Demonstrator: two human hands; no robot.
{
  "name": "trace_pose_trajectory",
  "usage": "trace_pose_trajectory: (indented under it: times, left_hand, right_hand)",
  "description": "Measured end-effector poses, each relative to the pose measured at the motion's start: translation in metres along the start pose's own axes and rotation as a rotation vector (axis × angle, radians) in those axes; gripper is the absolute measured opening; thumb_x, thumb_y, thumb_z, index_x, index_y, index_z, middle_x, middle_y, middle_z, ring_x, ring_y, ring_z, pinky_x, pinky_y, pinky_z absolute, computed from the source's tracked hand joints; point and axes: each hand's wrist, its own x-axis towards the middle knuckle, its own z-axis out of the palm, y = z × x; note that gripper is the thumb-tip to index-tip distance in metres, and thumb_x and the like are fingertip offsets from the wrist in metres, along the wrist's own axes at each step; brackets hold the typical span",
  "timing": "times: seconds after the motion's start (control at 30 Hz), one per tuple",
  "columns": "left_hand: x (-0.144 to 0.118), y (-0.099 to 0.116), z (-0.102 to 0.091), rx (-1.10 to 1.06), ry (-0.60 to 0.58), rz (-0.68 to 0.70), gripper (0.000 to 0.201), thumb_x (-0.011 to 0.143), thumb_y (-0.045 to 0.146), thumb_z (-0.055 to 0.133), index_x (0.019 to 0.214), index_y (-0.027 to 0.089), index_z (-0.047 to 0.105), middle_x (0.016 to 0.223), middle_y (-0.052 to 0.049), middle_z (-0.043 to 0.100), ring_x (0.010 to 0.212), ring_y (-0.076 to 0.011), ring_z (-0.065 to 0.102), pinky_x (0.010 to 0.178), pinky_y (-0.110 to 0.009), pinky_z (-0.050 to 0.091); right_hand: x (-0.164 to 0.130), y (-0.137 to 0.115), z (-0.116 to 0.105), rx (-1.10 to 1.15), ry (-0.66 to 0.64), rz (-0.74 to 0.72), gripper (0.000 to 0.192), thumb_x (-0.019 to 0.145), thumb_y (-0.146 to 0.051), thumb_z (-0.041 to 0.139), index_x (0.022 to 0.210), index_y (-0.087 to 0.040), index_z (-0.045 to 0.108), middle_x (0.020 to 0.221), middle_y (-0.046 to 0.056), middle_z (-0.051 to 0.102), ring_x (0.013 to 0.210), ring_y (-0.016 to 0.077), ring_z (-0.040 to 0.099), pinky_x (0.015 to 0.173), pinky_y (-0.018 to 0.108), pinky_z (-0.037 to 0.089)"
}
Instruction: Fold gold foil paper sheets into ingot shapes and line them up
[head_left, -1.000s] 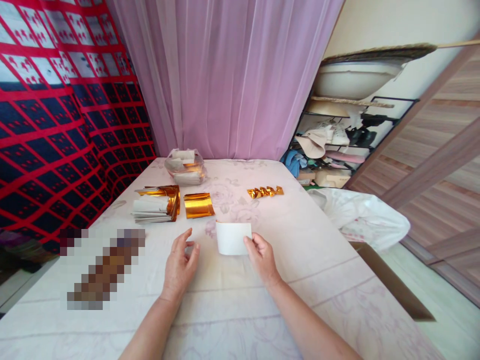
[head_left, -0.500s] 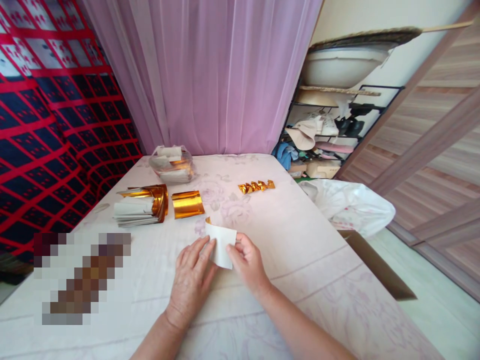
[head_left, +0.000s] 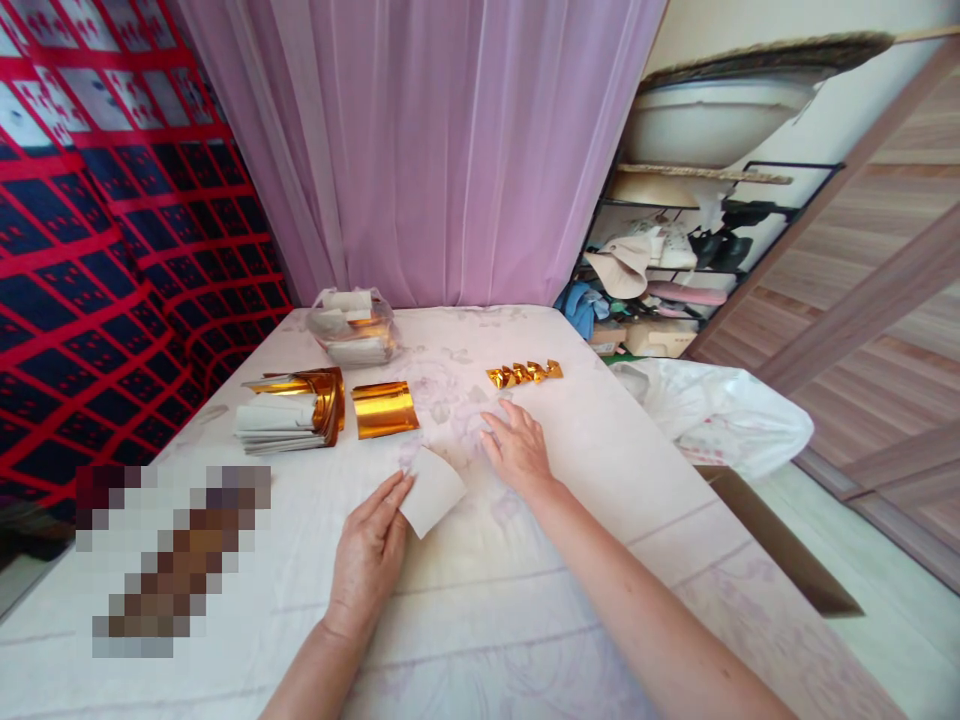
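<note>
My left hand (head_left: 369, 552) holds a small white sheet of paper (head_left: 431, 490) by its lower left edge, tilted just above the bed cover (head_left: 570, 560). My right hand (head_left: 516, 447) lies flat on the cover beyond the sheet, fingers spread and holding nothing. Just past it sits a row of small folded gold foil pieces (head_left: 525, 374). A flat gold foil sheet (head_left: 384, 408) and a stack of white and gold sheets (head_left: 289, 410) lie to the left.
A clear plastic bag of sheets (head_left: 352, 328) sits near the pink curtain (head_left: 450, 140). A white plastic bag (head_left: 720, 420) hangs off the right edge. A cluttered rack (head_left: 675, 270) stands behind it. A blurred patch covers something at lower left.
My right hand let go of the white sheet and moved forward to rest flat on the cover. My left hand now holds the sheet alone.
</note>
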Motion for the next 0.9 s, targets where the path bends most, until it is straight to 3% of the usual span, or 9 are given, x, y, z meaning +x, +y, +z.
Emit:
trace_pose_trajectory:
  times: [0.07, 0.17, 0.37, 0.67, 0.9]
  left_hand:
    - [0.000, -0.002, 0.001, -0.027, -0.013, -0.036, 0.041, 0.092, 0.018, 0.042, 0.126, 0.021, 0.065, 0.129, -0.009, 0.065, 0.113, -0.0211, 0.066, 0.096, -0.036, 0.055]
    - [-0.001, -0.004, 0.001, -0.060, -0.026, -0.068, 0.041, 0.092, 0.019, 0.043, 0.126, 0.024, 0.065, 0.130, -0.008, 0.065, 0.114, -0.0211, 0.066, 0.097, -0.036, 0.055]
    - [-0.003, -0.005, 0.003, -0.047, -0.013, -0.065, 0.041, 0.092, 0.020, 0.043, 0.126, 0.024, 0.065, 0.129, -0.008, 0.066, 0.114, -0.0209, 0.065, 0.097, -0.036, 0.055]
    - [-0.005, -0.006, 0.004, -0.035, -0.014, -0.071, 0.042, 0.092, 0.019, 0.045, 0.129, 0.028, 0.064, 0.131, -0.006, 0.065, 0.113, -0.0221, 0.065, 0.096, -0.038, 0.055]
    - [-0.006, -0.006, 0.004, -0.039, -0.032, -0.098, 0.042, 0.092, 0.020, 0.044, 0.128, 0.027, 0.064, 0.131, -0.007, 0.065, 0.115, -0.0219, 0.064, 0.098, -0.039, 0.054]
  right_hand:
    - [0.018, 0.006, 0.008, -0.183, -0.061, 0.160, 0.041, 0.095, -0.037, 0.050, 0.134, -0.025, 0.058, 0.147, 0.015, 0.044, 0.126, 0.0301, 0.046, 0.098, 0.042, 0.038]
    - [0.036, 0.007, 0.018, -0.226, -0.065, 0.245, 0.048, 0.094, -0.041, 0.050, 0.140, -0.024, 0.052, 0.138, 0.018, 0.050, 0.118, 0.0318, 0.050, 0.094, 0.043, 0.038]
    - [0.059, 0.006, 0.027, -0.250, -0.070, 0.301, 0.050, 0.095, -0.044, 0.047, 0.137, -0.017, 0.054, 0.125, 0.020, 0.059, 0.113, 0.0327, 0.050, 0.091, 0.042, 0.037]
    - [0.081, 0.004, 0.036, -0.249, -0.076, 0.372, 0.056, 0.096, -0.044, 0.045, 0.135, -0.004, 0.051, 0.129, 0.024, 0.056, 0.118, 0.0344, 0.049, 0.092, 0.043, 0.035]
    - [0.087, 0.003, 0.037, -0.250, -0.074, 0.396, 0.057, 0.096, -0.045, 0.044, 0.134, -0.004, 0.052, 0.128, 0.024, 0.057, 0.117, 0.0348, 0.050, 0.092, 0.043, 0.036]
